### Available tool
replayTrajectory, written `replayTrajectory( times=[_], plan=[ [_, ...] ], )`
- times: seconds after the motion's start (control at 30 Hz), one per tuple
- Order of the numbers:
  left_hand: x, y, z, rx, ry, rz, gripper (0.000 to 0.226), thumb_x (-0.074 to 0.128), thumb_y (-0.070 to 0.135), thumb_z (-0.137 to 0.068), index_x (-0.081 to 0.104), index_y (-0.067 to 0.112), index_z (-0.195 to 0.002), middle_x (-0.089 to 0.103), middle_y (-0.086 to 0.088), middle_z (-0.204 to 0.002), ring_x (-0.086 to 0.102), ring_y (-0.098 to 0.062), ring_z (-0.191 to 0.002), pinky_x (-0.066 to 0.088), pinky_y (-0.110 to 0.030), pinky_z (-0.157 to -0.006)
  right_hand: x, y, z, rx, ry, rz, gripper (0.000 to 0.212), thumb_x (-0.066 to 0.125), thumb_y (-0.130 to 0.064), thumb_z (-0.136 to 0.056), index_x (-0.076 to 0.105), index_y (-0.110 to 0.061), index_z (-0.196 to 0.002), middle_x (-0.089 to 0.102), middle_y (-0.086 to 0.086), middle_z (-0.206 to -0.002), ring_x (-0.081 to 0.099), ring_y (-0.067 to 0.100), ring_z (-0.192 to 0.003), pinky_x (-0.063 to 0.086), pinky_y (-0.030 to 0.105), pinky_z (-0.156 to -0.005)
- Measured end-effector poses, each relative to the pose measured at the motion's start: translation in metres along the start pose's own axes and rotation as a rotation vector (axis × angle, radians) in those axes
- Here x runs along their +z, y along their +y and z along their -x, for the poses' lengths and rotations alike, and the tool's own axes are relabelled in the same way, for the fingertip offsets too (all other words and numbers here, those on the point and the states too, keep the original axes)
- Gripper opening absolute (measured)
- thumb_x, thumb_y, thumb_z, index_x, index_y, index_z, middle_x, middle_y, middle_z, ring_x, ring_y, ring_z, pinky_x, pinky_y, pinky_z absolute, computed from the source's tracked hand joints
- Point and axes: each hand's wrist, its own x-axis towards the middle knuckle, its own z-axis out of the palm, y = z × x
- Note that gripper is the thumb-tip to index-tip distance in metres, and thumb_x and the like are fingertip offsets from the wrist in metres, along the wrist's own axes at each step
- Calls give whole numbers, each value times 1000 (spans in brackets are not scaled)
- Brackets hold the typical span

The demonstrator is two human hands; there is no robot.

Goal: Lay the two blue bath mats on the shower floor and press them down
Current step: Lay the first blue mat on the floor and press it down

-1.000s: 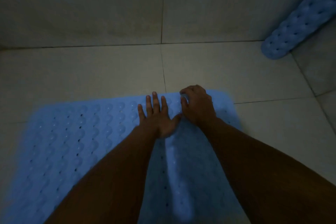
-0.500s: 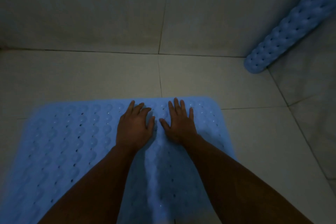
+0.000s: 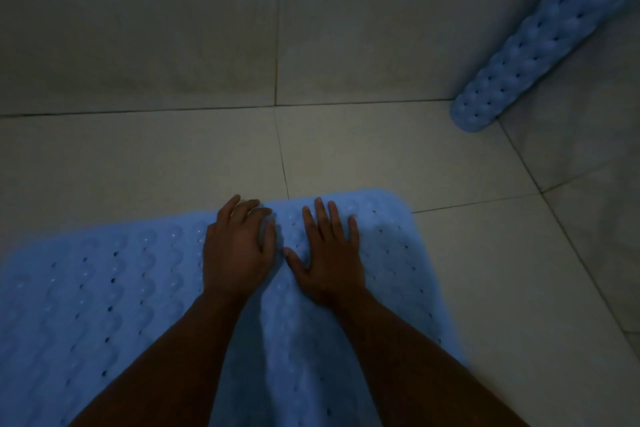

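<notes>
Two blue mats: flat mat (image 3: 104, 305) spread on the floor (image 3: 173, 156), rolled mat (image 3: 540, 42) leaning in the far right corner. Left hand (image 3: 237, 253) and right hand (image 3: 329, 260) lie palm-down on the flat mat's far edge, fingers nearly straight, gripping nothing.

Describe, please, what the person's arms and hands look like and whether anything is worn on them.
Both forearms are bare as far as the frame shows: no sleeves, watch or bracelet. The left hand and right hand wear no gloves or visible rings, though the light is dim.

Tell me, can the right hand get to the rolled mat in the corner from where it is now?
Probably yes, with a stretch. The right hand lies flat on the spread mat, holding nothing, and only bare floor lies between it and the rolled mat. How far it must lean I cannot tell.
</notes>
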Motion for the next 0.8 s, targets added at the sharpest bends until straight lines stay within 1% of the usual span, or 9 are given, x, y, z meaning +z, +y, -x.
replayTrajectory(
  times=[0.1, 0.23, 0.3, 0.37, 0.43, 0.5, 0.63, 0.73, 0.8],
  plan=[
    [2, 3, -7, -12, 4, -7, 46, 40, 42, -101, 71, 17, -123, 66, -5, -134, 44, -27, -143, 46, -51, -104, -2, -1, -3, -11, -34, -4, 89, 25, -76, -94, 10, -22, -163, -3, 4, -172, -10, 23, -158, -2, 60, -125],
    [0, 8, -13, 8, 38, 8, 45, 41, 41, -101, 71, 14, -122, 67, -7, -133, 45, -29, -141, 47, -51, -100, -16, 0, -11, -10, -212, -63, 96, 11, -83, -88, 1, -24, -163, -12, 3, -171, -16, 23, -157, -9, 59, -123],
    [-3, 11, -12, -3, 46, 7, 45, 41, 39, -101, 71, 13, -122, 67, -9, -133, 46, -31, -141, 47, -52, -100, -36, 5, -28, 26, -394, -164, 88, 26, -75, -94, 5, -26, -164, -9, 1, -172, -12, 21, -158, -4, 57, -124],
    [-4, 17, -11, -29, 37, -17, 47, 39, 39, -101, 70, 12, -123, 66, -11, -135, 45, -34, -142, 47, -54, -99, -65, 14, -53, 128, -484, -389, 73, 49, -55, -101, 26, -21, -161, 18, 4, -170, 16, 23, -157, 15, 48, -126],
    [-3, 30, -11, -55, 22, -49, 49, 36, 40, -99, 70, 12, -123, 65, -12, -136, 45, -36, -142, 47, -55, -98, -94, 26, -77, 249, -402, -592, 56, 63, -39, -98, 51, -15, -148, 51, 10, -152, 49, 25, -140, 36, 37, -119],
    [1, 50, -11, -57, -8, -78, 51, 36, 40, -97, 69, 13, -124, 64, -12, -137, 44, -38, -142, 47, -55, -98, -112, 40, -89, 282, -330, -550, 42, 65, -32, -96, 64, -16, -135, 67, 11, -135, 61, 25, -126, 44, 32, -111],
    [27, 96, -13, 20, -115, -117, 48, 40, 38, -100, 61, 16, -137, 54, -11, -149, 33, -38, -150, 39, -53, -108, -129, 78, -82, 294, -326, -420, 35, 61, -28, -97, 66, -18, -131, 68, 9, -132, 62, 26, -123, 45, 29, -105],
    [53, 126, -18, 97, -247, -125, 55, 40, 41, -105, 39, 18, -155, 29, -11, -167, 11, -36, -158, 24, -53, -121, -131, 107, -76, 284, -294, -381, 33, 59, -29, -98, 65, -20, -130, 70, 9, -127, 64, 27, -119, 48, 32, -102],
    [71, 142, -24, 157, -342, -162, 64, 36, 45, -106, 22, 19, -163, 9, -13, -172, -4, -36, -159, 13, -54, -127, -128, 126, -74, 271, -206, -365, 31, 58, -30, -98, 66, -22, -127, 70, 8, -126, 65, 26, -116, 50, 33, -100]
  ],
)
